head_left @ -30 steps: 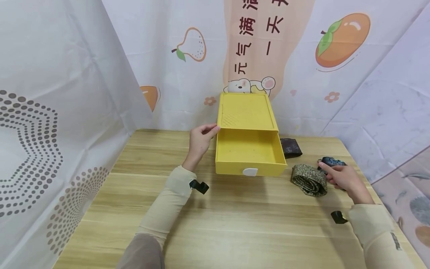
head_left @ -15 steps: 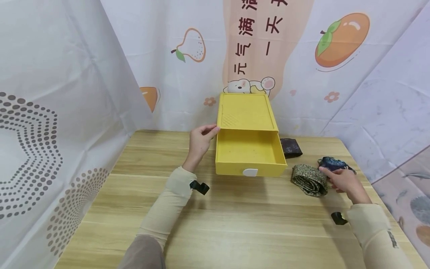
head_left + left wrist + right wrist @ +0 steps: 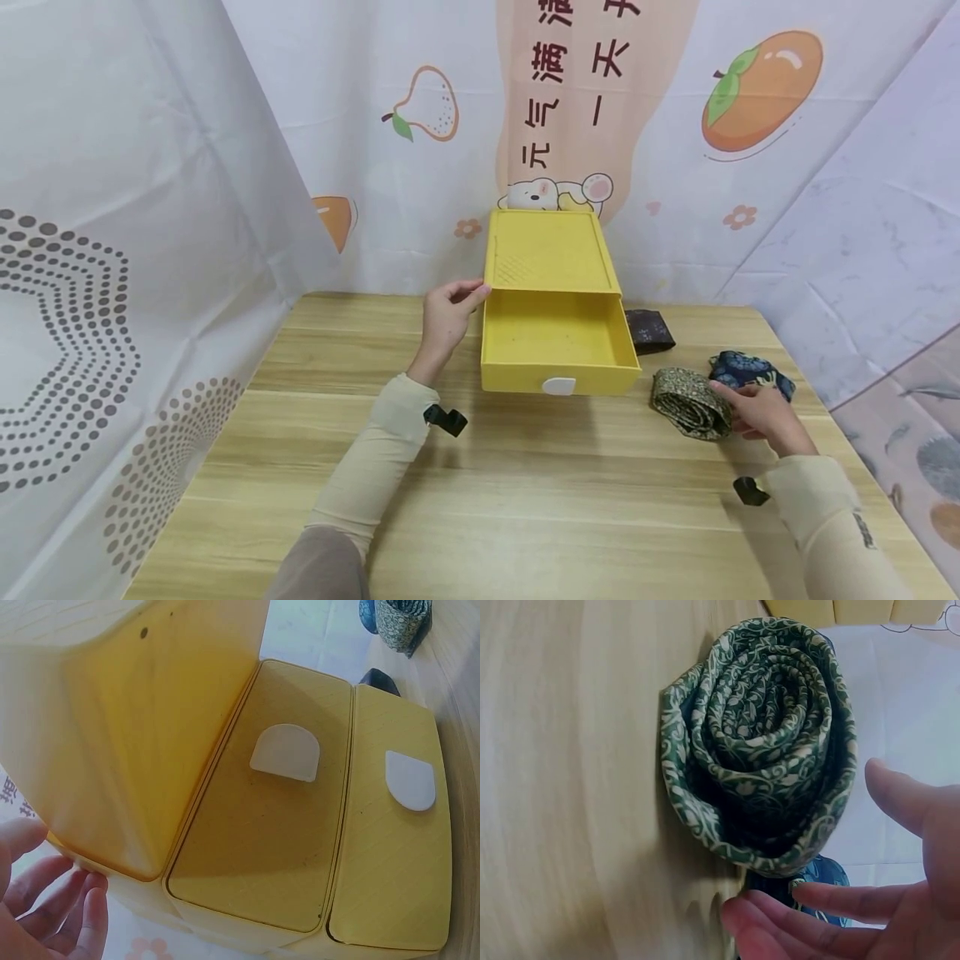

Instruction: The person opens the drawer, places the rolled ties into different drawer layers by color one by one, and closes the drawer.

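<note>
A yellow drawer cabinet (image 3: 551,250) stands at the table's back, its top drawer (image 3: 555,379) pulled out, no contents visible. My left hand (image 3: 444,318) touches the cabinet's left front corner. In the left wrist view its fingers (image 3: 79,900) lie against the side, loosely bent. On the right lies a rolled green patterned necktie (image 3: 690,402). My right hand (image 3: 765,417) is beside that roll, thumb and fingers spread apart in the right wrist view. Behind the hand sits a folded dark blue floral necktie (image 3: 750,368), partly covered by the fingers.
A dark rolled cloth (image 3: 649,331), possibly another tie, lies against the cabinet's right side. Two closed drawers with white tabs (image 3: 286,752) sit below the open one. A printed curtain (image 3: 420,183) hangs behind the wooden table (image 3: 540,500).
My right hand has let go of the blue necktie and shifted left and slightly forward, toward the green roll. The left hand and the cabinet have stayed put.
</note>
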Available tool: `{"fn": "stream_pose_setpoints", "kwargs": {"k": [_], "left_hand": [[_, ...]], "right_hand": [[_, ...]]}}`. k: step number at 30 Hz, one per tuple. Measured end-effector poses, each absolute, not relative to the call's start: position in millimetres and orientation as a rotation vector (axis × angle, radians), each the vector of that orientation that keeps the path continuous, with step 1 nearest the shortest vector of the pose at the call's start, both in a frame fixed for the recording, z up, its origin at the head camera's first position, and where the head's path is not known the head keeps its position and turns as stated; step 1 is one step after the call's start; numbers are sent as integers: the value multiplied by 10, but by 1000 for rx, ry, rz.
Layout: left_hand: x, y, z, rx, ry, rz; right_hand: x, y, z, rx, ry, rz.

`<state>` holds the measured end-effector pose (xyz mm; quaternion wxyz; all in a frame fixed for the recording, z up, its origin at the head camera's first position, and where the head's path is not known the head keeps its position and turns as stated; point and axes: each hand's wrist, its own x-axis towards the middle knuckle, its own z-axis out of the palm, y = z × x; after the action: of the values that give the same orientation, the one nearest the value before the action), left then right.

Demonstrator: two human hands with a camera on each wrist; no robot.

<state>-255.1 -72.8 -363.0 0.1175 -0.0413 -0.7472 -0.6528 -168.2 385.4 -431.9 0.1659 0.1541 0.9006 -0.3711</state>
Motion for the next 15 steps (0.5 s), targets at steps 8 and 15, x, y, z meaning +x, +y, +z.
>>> {"fn": "stream_pose_setpoints", "kwargs": {"k": [8,15], "left_hand": [[-2557,-736,-3636,-125,-2192,-1908],[-2563,-741,-3640,-132,-2192,-1905]], "right_hand": [[-1684,3808,-4363,435,2548,-1101],[-1700,3784,-4427,463,2505,-1151]]}}
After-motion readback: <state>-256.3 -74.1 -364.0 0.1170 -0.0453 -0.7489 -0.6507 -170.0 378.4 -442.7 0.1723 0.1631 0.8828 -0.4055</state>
